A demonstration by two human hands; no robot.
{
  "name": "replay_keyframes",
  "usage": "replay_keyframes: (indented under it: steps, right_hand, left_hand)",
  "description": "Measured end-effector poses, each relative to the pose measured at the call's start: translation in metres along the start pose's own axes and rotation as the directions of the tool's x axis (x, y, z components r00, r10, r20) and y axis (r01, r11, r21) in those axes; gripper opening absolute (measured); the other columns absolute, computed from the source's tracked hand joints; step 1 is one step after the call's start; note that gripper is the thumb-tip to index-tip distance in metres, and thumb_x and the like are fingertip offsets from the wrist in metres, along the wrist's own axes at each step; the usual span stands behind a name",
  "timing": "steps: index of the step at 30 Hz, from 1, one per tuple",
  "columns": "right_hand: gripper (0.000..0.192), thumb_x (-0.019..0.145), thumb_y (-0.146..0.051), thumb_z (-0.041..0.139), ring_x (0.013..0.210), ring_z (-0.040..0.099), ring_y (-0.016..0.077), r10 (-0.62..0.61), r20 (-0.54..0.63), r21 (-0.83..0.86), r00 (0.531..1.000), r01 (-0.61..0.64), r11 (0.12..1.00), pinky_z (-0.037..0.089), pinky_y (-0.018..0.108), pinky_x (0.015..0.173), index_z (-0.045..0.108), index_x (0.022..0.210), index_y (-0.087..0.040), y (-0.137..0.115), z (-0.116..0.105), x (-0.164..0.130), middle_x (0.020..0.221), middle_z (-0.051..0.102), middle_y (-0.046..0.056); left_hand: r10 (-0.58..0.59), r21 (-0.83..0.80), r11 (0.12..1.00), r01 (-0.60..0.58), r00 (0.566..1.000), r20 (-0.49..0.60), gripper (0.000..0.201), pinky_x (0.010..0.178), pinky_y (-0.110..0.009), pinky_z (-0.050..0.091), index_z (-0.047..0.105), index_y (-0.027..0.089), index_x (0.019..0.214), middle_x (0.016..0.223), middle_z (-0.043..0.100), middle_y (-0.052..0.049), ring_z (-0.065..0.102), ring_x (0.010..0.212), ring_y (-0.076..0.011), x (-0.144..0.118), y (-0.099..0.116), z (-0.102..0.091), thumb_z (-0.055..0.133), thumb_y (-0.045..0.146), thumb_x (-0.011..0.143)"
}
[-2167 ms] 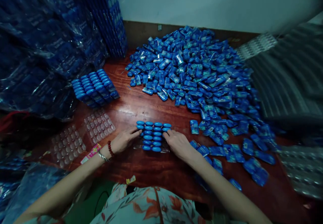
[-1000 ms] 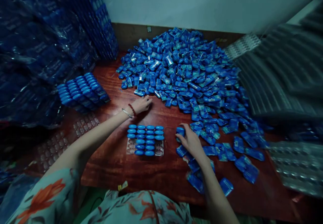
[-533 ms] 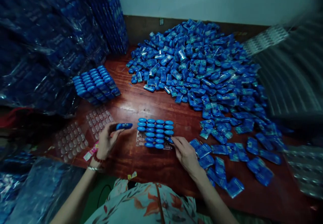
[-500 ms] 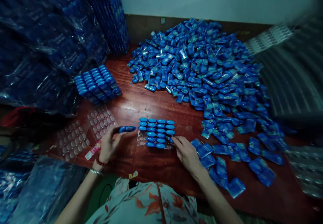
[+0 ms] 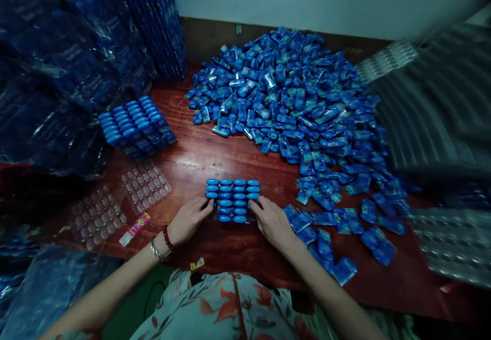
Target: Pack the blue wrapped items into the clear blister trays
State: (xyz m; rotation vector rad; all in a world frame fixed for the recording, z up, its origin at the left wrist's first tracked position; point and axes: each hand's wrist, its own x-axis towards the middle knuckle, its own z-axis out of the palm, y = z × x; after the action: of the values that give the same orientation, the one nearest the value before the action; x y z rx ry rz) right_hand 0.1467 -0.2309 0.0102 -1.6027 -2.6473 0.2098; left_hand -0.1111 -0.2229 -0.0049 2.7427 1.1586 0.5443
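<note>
On the table in front of me sits a clear blister tray (image 5: pixel 213 218) with rows of glossy blue packets (image 5: pixel 232 189) standing in its pockets. The nearer rows hold packets only in the middle columns. At the tray's left edge, my left hand (image 5: pixel 188 218) has thumb and fingers closed round a blue packet, which they almost wholly cover. My right hand (image 5: pixel 273 222) is bent in against the right edge, its fingertips closed on another blue packet, mostly hidden beneath them.
A large heap of loose blue packets (image 5: pixel 284 94) spreads behind and to the right. At left stand a filled block of packets (image 5: pixel 136 125), empty clear trays (image 5: pixel 146 185) and a pink strip (image 5: pixel 134 229). More clear trays (image 5: pixel 452 243) lie at right; plastic-wrapped stacks (image 5: pixel 57 64) rise at far left.
My left hand has brought its blue packet rightward to the tray's left edge. My right hand has shifted slightly up along the right edge. The whole view has swung a little.
</note>
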Motion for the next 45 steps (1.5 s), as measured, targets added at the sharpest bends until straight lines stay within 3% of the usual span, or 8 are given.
replay_keyframes:
  steps: [4, 10, 15, 21, 26, 33, 39, 45]
  right_hand:
    - [0.042, 0.088, -0.014, 0.044, 0.096, 0.056, 0.0190, 0.167, -0.312, 0.166, 0.935, -0.119, 0.979, 0.048, 0.029, 0.079, 0.047, 0.129, -0.022, -0.006, 0.027, -0.026, 0.113, 0.055, 0.011]
    - [0.034, 0.091, -0.027, 0.041, 0.097, 0.053, 0.0203, 0.597, -0.444, 0.393, 0.668, -0.454, 0.800, 0.046, 0.036, 0.085, 0.052, 0.123, -0.023, 0.035, 0.034, -0.090, 0.104, 0.055, 0.009]
    - [0.037, 0.090, -0.036, 0.042, 0.100, 0.051, 0.0246, 0.517, -0.211, 0.223, 0.830, -0.474, 0.852, 0.046, 0.040, 0.084, 0.053, 0.123, -0.023, 0.072, 0.024, -0.106, 0.113, 0.053, 0.011]
    - [0.046, 0.091, -0.037, 0.038, 0.101, 0.054, 0.0260, 0.451, -0.032, 0.157, 0.892, -0.441, 0.884, 0.048, 0.036, 0.077, 0.039, 0.134, -0.020, 0.094, 0.017, -0.092, 0.112, 0.054, 0.013]
    - [0.045, 0.087, -0.049, 0.042, 0.095, 0.056, 0.0263, 0.426, -0.031, 0.229, 0.904, -0.408, 0.884, 0.046, 0.038, 0.079, 0.045, 0.119, -0.018, 0.106, 0.025, -0.093, 0.100, 0.056, 0.012]
    - [0.037, 0.084, -0.057, 0.044, 0.078, 0.060, 0.0221, 0.446, -0.025, 0.384, 0.895, -0.403, 0.831, 0.047, 0.032, 0.068, 0.052, 0.089, -0.021, 0.088, 0.021, -0.087, 0.084, 0.061, 0.006]
    - [0.028, 0.086, -0.046, 0.049, 0.077, 0.065, 0.0185, 0.416, -0.093, 0.609, 0.904, -0.279, 0.743, 0.050, 0.029, 0.070, 0.055, 0.098, -0.021, 0.055, 0.011, -0.073, 0.093, 0.066, 0.006]
    - [0.017, 0.088, -0.030, 0.050, 0.086, 0.061, 0.0173, 0.257, -0.229, 0.562, 0.939, -0.088, 0.822, 0.048, 0.030, 0.079, 0.057, 0.100, -0.021, 0.033, 0.011, -0.049, 0.092, 0.063, 0.005]
  left_hand:
    - [-0.042, 0.143, 0.989, 0.027, 0.994, 0.102, 0.037, 0.075, -0.036, 0.048, 0.052, 0.015, 0.117, 0.097, 0.057, -0.013, 0.052, 0.086, -0.0221, 0.004, 0.008, -0.006, 0.034, 0.008, 0.086]
    - [-0.113, 0.099, 0.987, 0.123, 0.988, -0.103, 0.046, 0.071, -0.034, 0.046, 0.046, 0.020, 0.128, 0.107, 0.053, -0.014, 0.052, 0.086, -0.0214, 0.005, 0.040, -0.016, 0.038, 0.007, 0.085]
    - [0.076, -0.190, 0.979, -0.072, 0.997, 0.012, 0.044, 0.079, -0.028, 0.048, 0.043, 0.015, 0.129, 0.111, 0.055, -0.013, 0.053, 0.097, -0.0188, 0.059, 0.115, 0.036, 0.037, 0.006, 0.086]
    - [-0.192, 0.080, 0.981, 0.175, 0.928, 0.319, 0.043, 0.075, -0.033, 0.050, 0.039, 0.010, 0.131, 0.119, 0.052, -0.017, 0.054, 0.102, -0.0241, 0.131, 0.165, 0.098, 0.041, 0.013, 0.088]
    - [-0.147, 0.053, 0.989, 0.137, 0.921, 0.360, 0.044, 0.073, -0.030, 0.051, 0.036, 0.012, 0.132, 0.111, 0.051, -0.015, 0.054, 0.096, -0.0208, 0.119, 0.155, 0.082, 0.038, 0.009, 0.088]
    - [0.208, -0.468, 0.883, 0.015, 0.883, 0.421, 0.052, 0.087, -0.027, 0.048, 0.035, 0.030, 0.135, 0.116, 0.050, -0.006, 0.053, 0.103, -0.0165, 0.047, 0.107, -0.009, 0.041, 0.010, 0.087]
    - [-0.217, -0.482, 0.805, 0.345, 0.928, 0.302, 0.041, 0.085, -0.022, 0.048, 0.046, 0.030, 0.128, 0.114, 0.054, -0.005, 0.058, 0.099, -0.0129, -0.026, 0.059, -0.049, 0.038, 0.016, 0.091]
    - [-0.641, -0.408, 0.712, 0.571, 0.767, -0.045, 0.039, 0.074, -0.028, 0.054, 0.045, 0.019, 0.124, 0.098, 0.063, -0.006, 0.064, 0.083, -0.0155, -0.046, 0.028, -0.029, 0.051, 0.028, 0.086]
